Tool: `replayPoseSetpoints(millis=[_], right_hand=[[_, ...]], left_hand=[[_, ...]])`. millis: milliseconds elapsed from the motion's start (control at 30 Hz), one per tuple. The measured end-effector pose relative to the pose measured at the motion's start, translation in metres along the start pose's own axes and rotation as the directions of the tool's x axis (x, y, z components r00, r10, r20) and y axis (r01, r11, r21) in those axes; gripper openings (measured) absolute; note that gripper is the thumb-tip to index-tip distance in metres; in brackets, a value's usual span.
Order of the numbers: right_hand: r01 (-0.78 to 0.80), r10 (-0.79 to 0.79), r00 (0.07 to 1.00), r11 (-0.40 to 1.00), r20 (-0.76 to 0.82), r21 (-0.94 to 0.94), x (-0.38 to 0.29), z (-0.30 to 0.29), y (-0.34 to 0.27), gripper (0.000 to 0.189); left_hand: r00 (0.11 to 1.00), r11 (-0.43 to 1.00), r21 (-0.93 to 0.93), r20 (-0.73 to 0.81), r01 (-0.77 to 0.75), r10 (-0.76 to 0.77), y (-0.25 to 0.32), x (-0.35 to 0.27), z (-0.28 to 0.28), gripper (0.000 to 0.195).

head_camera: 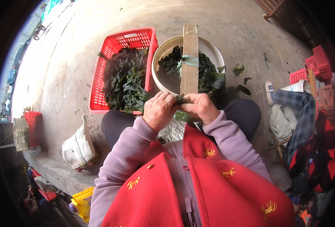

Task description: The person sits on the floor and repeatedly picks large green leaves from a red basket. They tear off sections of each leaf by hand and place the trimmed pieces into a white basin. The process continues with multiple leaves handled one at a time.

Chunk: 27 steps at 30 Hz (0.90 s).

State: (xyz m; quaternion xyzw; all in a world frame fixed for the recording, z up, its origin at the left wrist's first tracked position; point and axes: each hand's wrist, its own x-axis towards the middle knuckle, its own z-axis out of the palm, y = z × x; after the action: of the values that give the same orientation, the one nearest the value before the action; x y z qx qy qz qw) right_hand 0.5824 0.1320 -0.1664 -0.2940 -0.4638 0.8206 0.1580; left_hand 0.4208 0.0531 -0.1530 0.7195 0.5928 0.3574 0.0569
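My left hand [159,110] and my right hand [201,107] meet over my lap, both with fingers closed on a small dark green piece of seaweed [179,100] between them. A greener part of it hangs below my right hand. Just beyond my hands is a round white tub [217,54] with dark seaweed [210,74] in it, some hanging over its right rim. A wooden board [190,45], bound with pale green twine, lies across the tub. To its left, a red plastic crate [97,85] holds a heap of dark, crinkled seaweed [126,76].
Scraps of seaweed [237,69] lie on the concrete floor right of the tub. A white sack bundle [78,147] is at the left, near a concrete ledge [57,170]. A co-worker in plaid trousers [297,113] sits at the right, near red crates [298,76].
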Motion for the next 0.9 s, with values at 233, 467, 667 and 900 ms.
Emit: replayPoseSetpoints(millis=[233,467,667,900], right_hand=[[0.385,-0.360,0.919,0.728,0.161,-0.568,-0.016,-0.014,-0.022,0.013],[0.405,-0.450,0.890,0.699,0.077,-0.589,-0.011,-0.015,-0.037,0.011],[0.512,-0.540,0.822,0.563,0.181,-0.648,-0.009,-0.005,-0.058,0.013],[0.154,-0.232,0.972,0.509,0.038,-0.847,0.026,-0.042,-0.075,0.013]], left_hand=[[0.720,-0.066,-0.792,0.582,0.606,-0.377,-0.015,-0.007,-0.031,0.010],[0.788,0.342,-0.741,0.395,0.577,-0.473,-0.034,-0.002,-0.023,0.032],[0.889,0.405,-0.792,0.429,0.457,-0.163,-0.022,0.029,-0.023,0.051],[0.817,0.396,-0.715,0.501,0.577,-0.285,-0.058,0.047,-0.015,0.017]])
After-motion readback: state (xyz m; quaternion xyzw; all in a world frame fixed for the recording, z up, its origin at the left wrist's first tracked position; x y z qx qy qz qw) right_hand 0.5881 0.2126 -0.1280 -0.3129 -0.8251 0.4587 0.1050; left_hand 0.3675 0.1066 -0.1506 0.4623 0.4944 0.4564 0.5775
